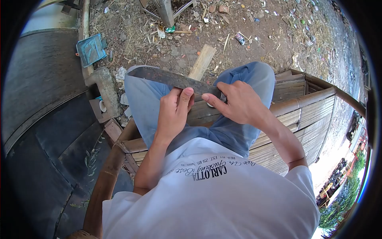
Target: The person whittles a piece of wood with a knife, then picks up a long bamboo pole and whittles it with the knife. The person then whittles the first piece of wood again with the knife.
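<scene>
A long dark machete blade [167,79] lies crosswise over my lap, its rounded tip above my left knee and its narrower end by my right hand. My left hand [174,105] is closed at the blade's middle, thumb on the near side and fingers curled under it. At the right end, my right hand [242,101] has its thumb and bent forefinger against the metal; its other fingers are hidden below. A small white thing [209,104] shows under the right thumb, too small to name. No handle is plainly visible.
I sit on a bamboo slat bench [296,115] with a bamboo rail [107,175]. Past my knees, a flat piece of wood [203,61] slants on littered dirt [254,44]. A blue plastic dustpan-like piece [90,49] is at upper left; metal legs [164,12] stand ahead.
</scene>
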A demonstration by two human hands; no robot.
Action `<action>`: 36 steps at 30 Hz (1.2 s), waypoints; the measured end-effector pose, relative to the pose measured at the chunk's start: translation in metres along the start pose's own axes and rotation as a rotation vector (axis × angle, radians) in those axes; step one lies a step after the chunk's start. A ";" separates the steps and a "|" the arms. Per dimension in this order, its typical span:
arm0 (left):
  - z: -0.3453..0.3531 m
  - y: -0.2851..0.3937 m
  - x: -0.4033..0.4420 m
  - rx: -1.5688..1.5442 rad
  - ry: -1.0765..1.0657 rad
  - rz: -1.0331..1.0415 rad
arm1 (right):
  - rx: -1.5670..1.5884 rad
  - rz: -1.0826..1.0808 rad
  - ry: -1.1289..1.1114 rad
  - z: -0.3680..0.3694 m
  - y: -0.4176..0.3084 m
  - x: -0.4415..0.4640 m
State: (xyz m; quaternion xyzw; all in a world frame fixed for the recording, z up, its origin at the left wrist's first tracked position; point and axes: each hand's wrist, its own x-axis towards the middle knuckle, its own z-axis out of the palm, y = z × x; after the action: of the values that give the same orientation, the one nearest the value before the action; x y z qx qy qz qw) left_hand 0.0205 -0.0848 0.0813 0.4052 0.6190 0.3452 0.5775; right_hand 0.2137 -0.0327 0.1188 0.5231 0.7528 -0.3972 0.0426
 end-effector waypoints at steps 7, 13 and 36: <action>0.001 0.001 0.001 0.016 0.004 0.016 | -0.057 -0.027 0.014 -0.002 -0.003 0.003; 0.000 0.000 0.002 0.055 0.033 0.040 | -0.099 -0.045 0.053 0.005 -0.002 0.004; 0.003 -0.005 0.001 0.070 0.015 0.013 | -0.051 -0.034 0.075 0.002 0.001 0.004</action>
State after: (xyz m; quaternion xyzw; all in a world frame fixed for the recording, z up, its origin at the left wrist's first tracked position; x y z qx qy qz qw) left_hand 0.0234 -0.0863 0.0760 0.4268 0.6323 0.3301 0.5559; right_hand 0.2124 -0.0304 0.1148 0.5235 0.7726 -0.3587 0.0211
